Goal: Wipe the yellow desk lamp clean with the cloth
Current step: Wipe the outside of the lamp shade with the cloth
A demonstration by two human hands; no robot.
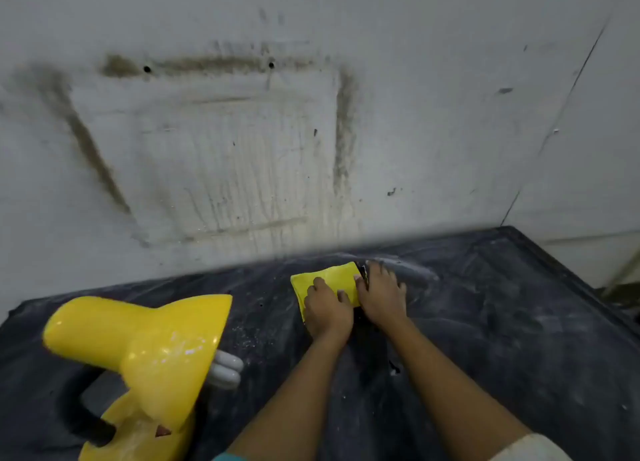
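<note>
Yellow desk lamp: at 8 o'clock on the dark dusty tabletop, glossy shade opening toward 3 o'clock, white bulb protruding; black neck curving below. Yellow cloth: folded flat on the top at 1 o'clock from the lamp, well apart from it. Left hand: palm down, fingers spread flat, pressing the cloth's near edge. Right hand: palm down, flat, fingertips on the cloth's right edge. Stained white wall: at 12 o'clock.
</note>
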